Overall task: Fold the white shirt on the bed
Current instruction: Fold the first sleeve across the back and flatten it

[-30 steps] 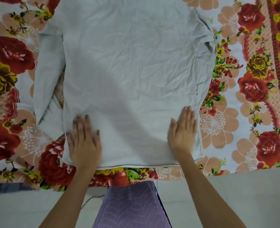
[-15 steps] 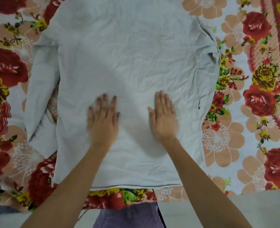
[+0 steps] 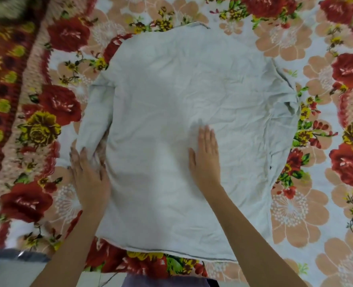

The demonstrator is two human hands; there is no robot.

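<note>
Fingers of both hands lie flat and together, gripping nothing, on the crumpled white cotton shirt; spread over the floral bedsheet, it looks unfolded yet.

Single head-worn wide-angle view, looking forward and steeply down from above the near edge of the bed. The white shirt fills the centre of the frame, collar end toward 12 o'clock, hem toward 6 o'clock. The left hand enters from 7 o'clock, the right hand from 5 o'clock. The camera is close, within arm's reach of the fabric. No second view is present, so no overlap exists.
</note>
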